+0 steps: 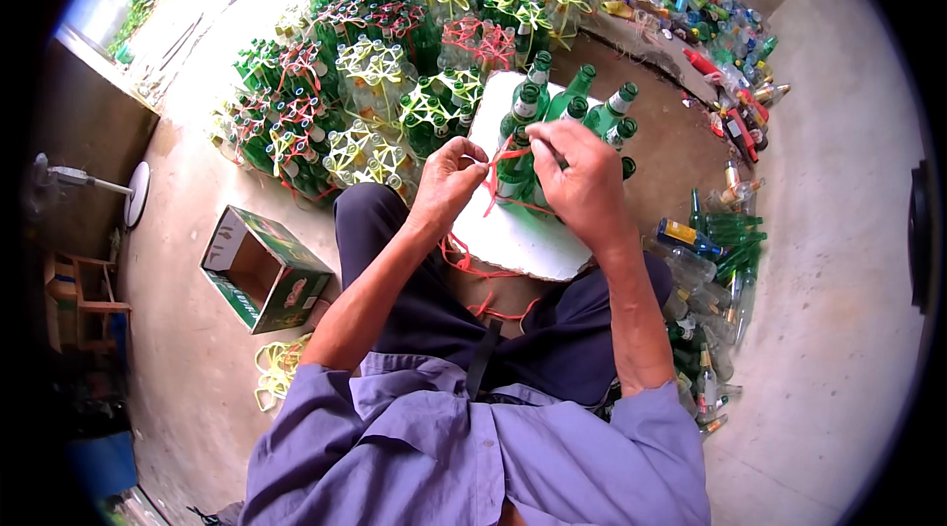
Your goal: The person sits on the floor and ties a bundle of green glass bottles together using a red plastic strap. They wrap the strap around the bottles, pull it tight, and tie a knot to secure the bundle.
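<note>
Several green glass bottles stand grouped upright on a white board in front of my knees. A red plastic strap runs by the nearest bottle, and a length of it crosses low along the group's near side. My left hand pinches the strap between thumb and fingertips, left of that bottle. On the other side, my right hand has its fingers closed on the strap close to the bottle's neck. This hand hides part of the bottles behind it. Loose strap ends hang over the board's near edge.
Many strapped bottle bundles stand ahead and to the left. An open cardboard box and yellow straps lie at my left. Loose bottles are piled by the right wall, with mixed empties farther back. A pedestal fan stands far left.
</note>
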Action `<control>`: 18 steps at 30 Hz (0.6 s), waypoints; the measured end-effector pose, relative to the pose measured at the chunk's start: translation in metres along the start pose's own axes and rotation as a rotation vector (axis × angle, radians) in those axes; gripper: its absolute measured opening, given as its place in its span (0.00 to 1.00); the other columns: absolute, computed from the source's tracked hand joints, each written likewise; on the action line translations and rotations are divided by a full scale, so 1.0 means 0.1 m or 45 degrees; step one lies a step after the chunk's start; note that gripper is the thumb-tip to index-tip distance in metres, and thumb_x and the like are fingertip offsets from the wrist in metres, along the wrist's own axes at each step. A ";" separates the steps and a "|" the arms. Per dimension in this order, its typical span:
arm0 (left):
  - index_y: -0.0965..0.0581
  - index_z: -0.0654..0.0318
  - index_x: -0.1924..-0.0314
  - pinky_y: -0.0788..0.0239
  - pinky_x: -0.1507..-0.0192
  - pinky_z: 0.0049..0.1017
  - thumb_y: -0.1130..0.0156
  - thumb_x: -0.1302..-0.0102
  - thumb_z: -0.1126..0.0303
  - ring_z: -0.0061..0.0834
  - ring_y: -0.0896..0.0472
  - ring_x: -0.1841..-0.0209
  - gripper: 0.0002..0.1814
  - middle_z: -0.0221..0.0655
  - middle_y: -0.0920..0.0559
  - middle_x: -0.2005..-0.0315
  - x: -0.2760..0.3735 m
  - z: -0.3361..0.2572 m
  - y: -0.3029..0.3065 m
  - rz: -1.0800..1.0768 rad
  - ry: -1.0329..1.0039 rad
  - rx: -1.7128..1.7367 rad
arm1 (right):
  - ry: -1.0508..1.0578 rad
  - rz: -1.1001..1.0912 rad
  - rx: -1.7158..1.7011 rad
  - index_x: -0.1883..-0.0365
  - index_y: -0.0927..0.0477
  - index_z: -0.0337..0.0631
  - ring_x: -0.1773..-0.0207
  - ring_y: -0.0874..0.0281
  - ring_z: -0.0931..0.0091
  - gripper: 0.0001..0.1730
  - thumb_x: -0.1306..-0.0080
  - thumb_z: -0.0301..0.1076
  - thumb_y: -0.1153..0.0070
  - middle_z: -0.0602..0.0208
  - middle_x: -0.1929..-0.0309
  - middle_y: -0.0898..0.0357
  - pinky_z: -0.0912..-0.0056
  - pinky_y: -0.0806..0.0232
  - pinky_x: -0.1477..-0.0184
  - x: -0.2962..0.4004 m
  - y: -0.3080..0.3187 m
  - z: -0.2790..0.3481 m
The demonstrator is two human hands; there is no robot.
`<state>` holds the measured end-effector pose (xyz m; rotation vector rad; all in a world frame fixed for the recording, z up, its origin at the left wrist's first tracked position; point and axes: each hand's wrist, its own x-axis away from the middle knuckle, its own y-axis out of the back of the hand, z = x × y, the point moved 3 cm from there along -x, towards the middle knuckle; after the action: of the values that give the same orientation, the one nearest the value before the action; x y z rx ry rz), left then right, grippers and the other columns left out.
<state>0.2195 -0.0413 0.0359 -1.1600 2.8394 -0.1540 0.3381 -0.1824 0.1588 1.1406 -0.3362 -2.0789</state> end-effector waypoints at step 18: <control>0.26 0.59 0.64 0.54 0.85 0.21 0.43 0.36 0.81 0.15 0.43 0.88 0.06 0.20 0.37 0.85 -0.81 0.00 0.09 -0.134 0.418 0.709 | 0.150 0.237 0.370 0.57 0.18 0.34 0.61 0.18 0.57 0.12 0.35 0.32 0.38 0.53 0.64 0.15 0.56 0.29 0.55 -0.05 -0.35 -0.39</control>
<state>0.2710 0.0218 0.0374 -1.2290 2.6875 -1.1514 0.3549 -0.1500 0.1209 1.3395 -0.6778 -1.8314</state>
